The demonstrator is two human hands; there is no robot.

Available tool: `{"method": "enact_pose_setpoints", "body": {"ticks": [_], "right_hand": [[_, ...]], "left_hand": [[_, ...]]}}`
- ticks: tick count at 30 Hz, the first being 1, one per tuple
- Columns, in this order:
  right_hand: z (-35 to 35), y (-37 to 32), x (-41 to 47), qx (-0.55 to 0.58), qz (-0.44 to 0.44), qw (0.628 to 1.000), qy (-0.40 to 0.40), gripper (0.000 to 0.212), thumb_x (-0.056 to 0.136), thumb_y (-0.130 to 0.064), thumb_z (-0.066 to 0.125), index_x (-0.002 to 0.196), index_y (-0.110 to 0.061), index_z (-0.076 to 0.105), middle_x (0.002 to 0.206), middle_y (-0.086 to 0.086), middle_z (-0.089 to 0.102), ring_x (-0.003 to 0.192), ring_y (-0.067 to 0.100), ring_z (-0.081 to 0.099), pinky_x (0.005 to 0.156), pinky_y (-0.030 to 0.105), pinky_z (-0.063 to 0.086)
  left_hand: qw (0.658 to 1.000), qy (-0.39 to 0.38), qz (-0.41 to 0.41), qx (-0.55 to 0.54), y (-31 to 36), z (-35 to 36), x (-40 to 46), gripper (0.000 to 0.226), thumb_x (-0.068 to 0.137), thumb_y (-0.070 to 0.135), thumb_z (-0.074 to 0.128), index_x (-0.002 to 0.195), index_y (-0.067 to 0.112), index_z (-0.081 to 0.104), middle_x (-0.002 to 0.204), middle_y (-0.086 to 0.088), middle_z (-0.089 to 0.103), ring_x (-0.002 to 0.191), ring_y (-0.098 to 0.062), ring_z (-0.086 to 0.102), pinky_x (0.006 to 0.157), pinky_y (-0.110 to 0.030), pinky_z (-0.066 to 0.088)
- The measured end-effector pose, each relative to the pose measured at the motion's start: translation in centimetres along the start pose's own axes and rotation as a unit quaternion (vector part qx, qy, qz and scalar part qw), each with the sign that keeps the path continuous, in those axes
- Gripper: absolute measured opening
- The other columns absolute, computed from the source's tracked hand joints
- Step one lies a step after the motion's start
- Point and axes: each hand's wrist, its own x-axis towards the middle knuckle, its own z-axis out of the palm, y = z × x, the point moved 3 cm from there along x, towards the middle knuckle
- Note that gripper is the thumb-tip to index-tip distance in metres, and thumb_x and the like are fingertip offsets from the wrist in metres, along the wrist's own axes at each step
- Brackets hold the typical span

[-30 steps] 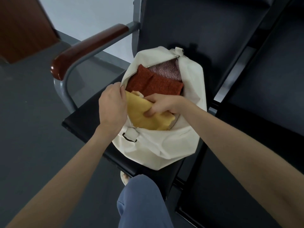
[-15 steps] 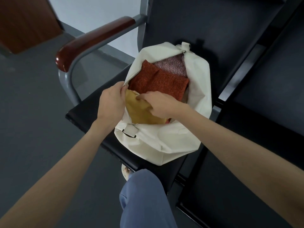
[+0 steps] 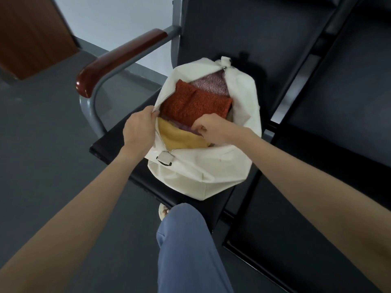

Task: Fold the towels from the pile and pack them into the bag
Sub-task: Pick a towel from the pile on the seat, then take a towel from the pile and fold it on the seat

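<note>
deeper inside bag (yellow towel)

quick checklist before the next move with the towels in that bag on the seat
1. Bag sits steady on the seat: ok.
2. Left hand holds the zipper edge, mouth open: ok.
3. Yellow towel is inside the mouth: ok.
4. Right hand clear of the bag: not ok, fingers curled among the towels.
5. Red towel lies flat: ok.
6. Room for another towel: cannot tell.
</note>
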Motion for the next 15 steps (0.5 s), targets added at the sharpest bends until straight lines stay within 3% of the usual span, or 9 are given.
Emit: {"method": "enact_pose_setpoints", "body": {"ticks": [2,4,9,15], "right_hand": [[-1.0,1.2,-3.4,0.009,0.004,0.997,0.072,0.034,0.091,-0.001,0.044,0.118,-0.007,0.063,0.119,0.014,0.059,0.11,0.03,0.054,0.094,0.04,0.043],[-1.6,2.4,-7.4,0.013,0.017,0.994,0.108,0.036,0.092,-0.002,0.046,0.126,-0.006,0.058,0.124,0.016,0.053,0.116,0.029,0.049,0.099,0.035,0.038],[-2.1,6.4,-18.6,0.008,0.114,0.989,0.092,0.042,0.097,-0.013,0.048,0.139,-0.012,0.045,0.142,0.009,0.039,0.132,0.026,0.036,0.106,0.037,0.037],[-0.1,12.3,-34.2,0.034,0.263,0.961,0.073,0.047,0.097,-0.019,0.051,0.142,-0.014,0.04,0.144,0.01,0.036,0.13,0.026,0.037,0.106,0.038,0.039]], "left_hand": [[0.999,0.009,-0.006,0.041,1.4,-0.5,-0.6,0.039,0.103,0.039,0.034,0.108,0.007,0.057,0.087,-0.015,0.063,0.082,-0.037,0.06,0.061,-0.039,0.034],[0.998,0.006,-0.015,0.057,3.8,-1.1,-1.4,0.042,0.102,0.038,0.038,0.126,0.006,0.048,0.105,-0.022,0.059,0.091,-0.04,0.06,0.069,-0.044,0.042],[0.996,-0.041,0.076,0.023,12.4,-1.5,-4.6,0.041,0.099,0.03,0.045,0.128,0.001,0.045,0.12,-0.025,0.05,0.107,-0.041,0.052,0.088,-0.047,0.042],[0.966,-0.122,0.225,0.017,24.6,0.8,-10.2,0.044,0.096,0.027,0.05,0.131,0.001,0.044,0.118,-0.025,0.05,0.107,-0.044,0.051,0.086,-0.051,0.041]]}}
